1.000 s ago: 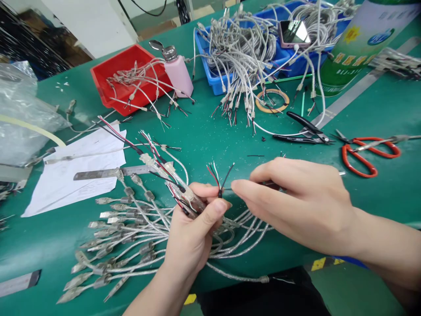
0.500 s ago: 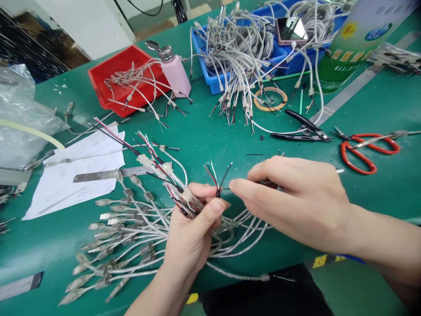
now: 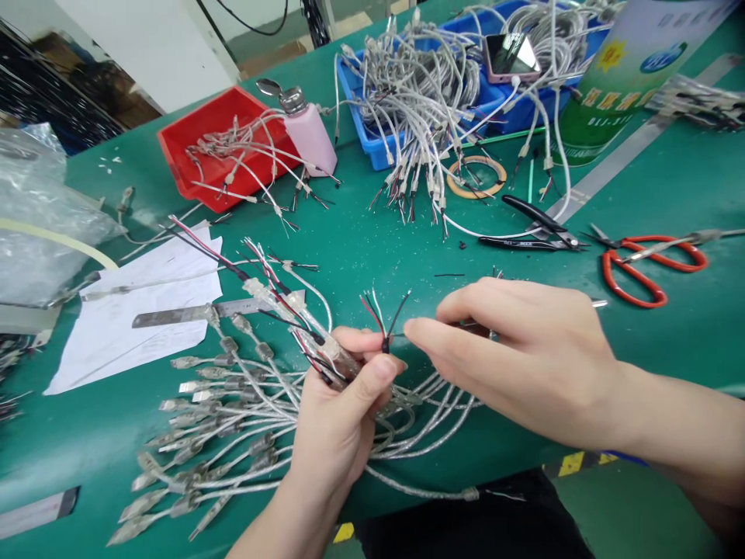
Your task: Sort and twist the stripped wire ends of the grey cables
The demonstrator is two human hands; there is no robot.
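My left hand (image 3: pixel 343 411) is closed around a bundle of clear-jacketed cables (image 3: pixel 343 355), with one cable's end pinched between thumb and forefinger. Red, white and black wires (image 3: pixel 381 317) fan upward from that pinched end. Just right of it, my right hand (image 3: pixel 518 349) is closed, its fingertips beside a thin dark strand reaching the cable end. Something slim and dark lies under its fingers, mostly hidden. The cables' USB plugs (image 3: pixel 189 387) spread over the green table to the left of my left hand.
A red tray (image 3: pixel 174 147) and a blue tray (image 3: pixel 372 151) hold cables at the back. Nearby are a pink bottle (image 3: pixel 313 140), tape ring (image 3: pixel 497 185), black cutters (image 3: pixel 538 225), red-handled scissors (image 3: pixel 608 276), a steel ruler (image 3: pixel 168 315) over paper (image 3: pixel 110 349), and a green container (image 3: pixel 594 128).
The view has shifted very slightly. Both hands keep nearly the same pose, with the fanned wires between them.
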